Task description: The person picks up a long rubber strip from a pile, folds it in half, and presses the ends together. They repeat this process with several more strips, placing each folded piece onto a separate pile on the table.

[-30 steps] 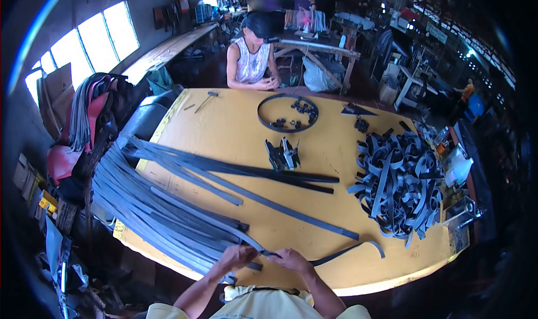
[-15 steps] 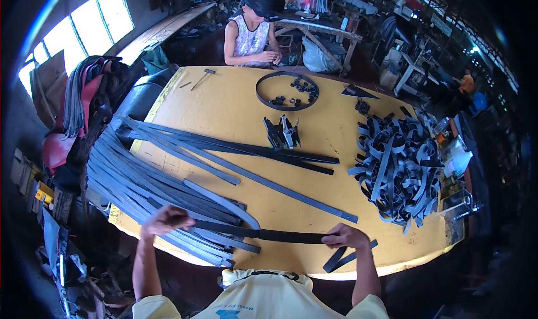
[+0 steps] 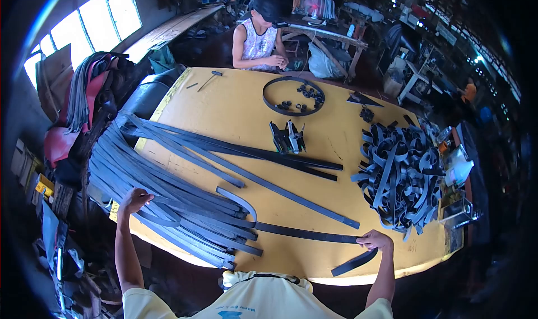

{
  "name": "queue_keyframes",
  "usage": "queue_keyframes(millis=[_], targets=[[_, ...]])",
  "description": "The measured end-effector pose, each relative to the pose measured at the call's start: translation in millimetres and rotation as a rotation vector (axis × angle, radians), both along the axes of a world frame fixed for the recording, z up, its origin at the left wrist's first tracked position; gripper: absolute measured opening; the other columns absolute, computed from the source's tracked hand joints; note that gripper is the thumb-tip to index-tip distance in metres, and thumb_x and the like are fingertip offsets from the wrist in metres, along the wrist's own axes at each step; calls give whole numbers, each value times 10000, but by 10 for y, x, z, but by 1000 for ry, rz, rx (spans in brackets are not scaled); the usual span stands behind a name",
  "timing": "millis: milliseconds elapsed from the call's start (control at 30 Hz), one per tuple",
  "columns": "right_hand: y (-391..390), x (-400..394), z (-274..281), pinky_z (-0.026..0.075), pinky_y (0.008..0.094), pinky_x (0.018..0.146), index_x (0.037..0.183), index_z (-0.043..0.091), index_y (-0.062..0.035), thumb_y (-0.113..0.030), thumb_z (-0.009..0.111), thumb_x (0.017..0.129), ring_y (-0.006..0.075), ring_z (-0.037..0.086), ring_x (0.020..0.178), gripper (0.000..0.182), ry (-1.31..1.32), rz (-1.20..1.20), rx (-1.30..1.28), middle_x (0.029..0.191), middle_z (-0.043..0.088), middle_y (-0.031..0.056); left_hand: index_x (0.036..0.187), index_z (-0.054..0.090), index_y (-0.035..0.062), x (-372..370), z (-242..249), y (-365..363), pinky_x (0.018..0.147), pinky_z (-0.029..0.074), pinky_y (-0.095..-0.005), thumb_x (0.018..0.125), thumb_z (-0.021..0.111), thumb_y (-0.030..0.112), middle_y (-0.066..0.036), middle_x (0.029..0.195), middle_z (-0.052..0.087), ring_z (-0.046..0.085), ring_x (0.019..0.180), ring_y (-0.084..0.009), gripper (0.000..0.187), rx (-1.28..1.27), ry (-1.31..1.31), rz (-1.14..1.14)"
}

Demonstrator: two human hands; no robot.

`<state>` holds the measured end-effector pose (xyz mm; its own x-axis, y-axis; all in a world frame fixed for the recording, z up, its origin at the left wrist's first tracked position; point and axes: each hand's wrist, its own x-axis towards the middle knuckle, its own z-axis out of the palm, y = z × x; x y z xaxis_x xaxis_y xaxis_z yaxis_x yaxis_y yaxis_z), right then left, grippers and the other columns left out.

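A broad yellow oval worktop [image 3: 235, 117] carries a fanned bundle of long dark grey rubber strips [image 3: 162, 190] draped over its left edge, and a heaped pile of looped grey bands [image 3: 400, 176] at right. One long dark strip [image 3: 305, 233] lies stretched flat along the near edge, pulled taut between both hands. The left hand [image 3: 133, 200] has its fingers closed on one end among the bundle; the right hand [image 3: 374, 240] pinches the other end.

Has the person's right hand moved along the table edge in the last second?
Yes. The right hand slid rightward along the yellow table, toward the strap pile.
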<state>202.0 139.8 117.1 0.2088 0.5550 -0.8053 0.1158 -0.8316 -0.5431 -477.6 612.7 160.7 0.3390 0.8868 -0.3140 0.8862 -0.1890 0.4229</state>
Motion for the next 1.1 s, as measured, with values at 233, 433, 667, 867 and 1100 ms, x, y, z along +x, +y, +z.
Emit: queue_keyframes(millis=[233, 433, 667, 867, 1100], targets=[[332, -234, -765, 494, 399, 803, 936, 700, -47, -443, 733, 733, 301, 667, 861, 447, -902, 340, 7, 907, 694, 167, 1041, 670, 135, 735, -582, -312, 1020, 332, -508, 851, 609, 342, -98, 1125, 609, 524, 1132, -273, 288, 594, 374, -136], [1144, -1448, -899, 469, 421, 895, 1020, 655, -20, -327, 732, 769, 344, 590, 1034, 405, -771, 266, 603, 1115, 623, 168, 1057, 630, 77, 1865, -969, -1172, 1069, 244, -544, 836, 606, 243, -124, 1184, 554, 502, 1142, -295, 277, 758, -77, -240], [1737, -2576, -1252, 469, 460, 852, 1092, 606, -46, -377, 624, 850, 361, 592, 1008, 410, -715, 563, 679, 1030, 631, 184, 936, 694, 83, 2628, -1370, -2053, 1016, 275, -490, 819, 573, 515, -123, 983, 647, 571, 1038, -284, 463, 282, 23, -511], [1699, -2567, -1332, 463, 517, 830, 1010, 602, -18, -330, 503, 931, 413, 602, 937, 336, -505, 557, 538, 971, 626, 239, 979, 707, 122, 2617, -1244, -2108, 1039, 222, -552, 912, 498, 479, -104, 948, 642, 553, 1070, -269, 419, 192, 76, -612], [1585, -2344, -406, 490, 470, 677, 935, 624, -27, -345, 501, 941, 405, 630, 770, 341, -368, 349, 555, 828, 641, 210, 968, 668, 117, 2525, -799, -1944, 681, 480, -449, 945, 508, 410, -133, 738, 636, 627, 731, -329, 335, 60, -174, -724]])
